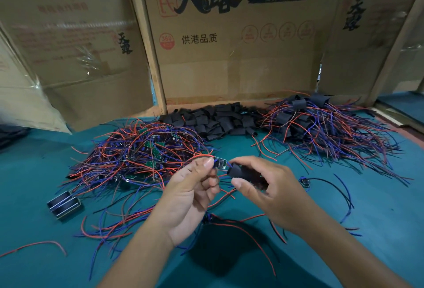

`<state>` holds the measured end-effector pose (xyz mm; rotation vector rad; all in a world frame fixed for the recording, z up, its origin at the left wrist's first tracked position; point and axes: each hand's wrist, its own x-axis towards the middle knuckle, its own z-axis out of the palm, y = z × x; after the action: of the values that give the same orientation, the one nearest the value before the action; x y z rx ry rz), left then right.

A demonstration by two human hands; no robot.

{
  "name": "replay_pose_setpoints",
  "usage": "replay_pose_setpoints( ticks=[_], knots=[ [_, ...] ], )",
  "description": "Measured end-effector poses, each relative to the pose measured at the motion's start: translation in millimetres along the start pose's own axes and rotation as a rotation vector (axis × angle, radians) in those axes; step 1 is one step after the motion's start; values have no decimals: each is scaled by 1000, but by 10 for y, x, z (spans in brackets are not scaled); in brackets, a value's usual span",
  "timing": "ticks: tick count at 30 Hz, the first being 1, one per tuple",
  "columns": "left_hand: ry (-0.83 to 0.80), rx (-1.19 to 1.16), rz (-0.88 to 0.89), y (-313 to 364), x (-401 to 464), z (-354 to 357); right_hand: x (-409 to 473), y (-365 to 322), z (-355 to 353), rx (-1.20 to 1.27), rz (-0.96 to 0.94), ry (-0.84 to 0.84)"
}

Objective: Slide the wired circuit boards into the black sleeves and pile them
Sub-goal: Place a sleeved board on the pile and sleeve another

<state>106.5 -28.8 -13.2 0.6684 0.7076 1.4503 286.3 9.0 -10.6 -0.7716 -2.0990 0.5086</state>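
Head view, and both hands are up over the green table (378, 230), right in the middle of the frame. The left hand (190, 193) pinches a small circuit board (220, 164) between thumb and fingers, its red and blue wires trailing away beneath the palm. The right hand (268, 186) curls around a black sleeve (243, 173), thumb below and fingers over the top, with the open mouth of the sleeve turned towards the board. Board tip and sleeve mouth are just touching, or very near it; whether the board has entered the sleeve cannot be told.

Far left of the hands lies a tangled heap of bare wired boards (142, 154), green boards showing among red and blue leads. Far centre, against the cardboard boxes (229, 58), sits a pile of empty black sleeves (213, 120). Far right is the pile of sleeved boards (321, 124), wires fanning out. A single wired board (305, 182) lies right of the hands, and a small dark metal part (64, 205) rests near left.
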Motion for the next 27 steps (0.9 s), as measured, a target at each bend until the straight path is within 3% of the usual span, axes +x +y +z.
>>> replay_pose_setpoints(
  ticks=[4,8,12,20,27],
  knots=[
    [-95,-44,-66,-40,-28,33,-4,-7,-14,39,-26,-19],
    [-8,168,46,2,-22,35,-7,16,-8,-19,-39,-15],
    [24,233,6,-18,-44,48,-30,27,38,-163,-76,18],
    [21,139,-47,-60,-30,54,-49,44,88,-138,-86,-24],
    [-10,288,-36,-113,-39,43,-46,21,153,-148,-100,17]
  ],
)
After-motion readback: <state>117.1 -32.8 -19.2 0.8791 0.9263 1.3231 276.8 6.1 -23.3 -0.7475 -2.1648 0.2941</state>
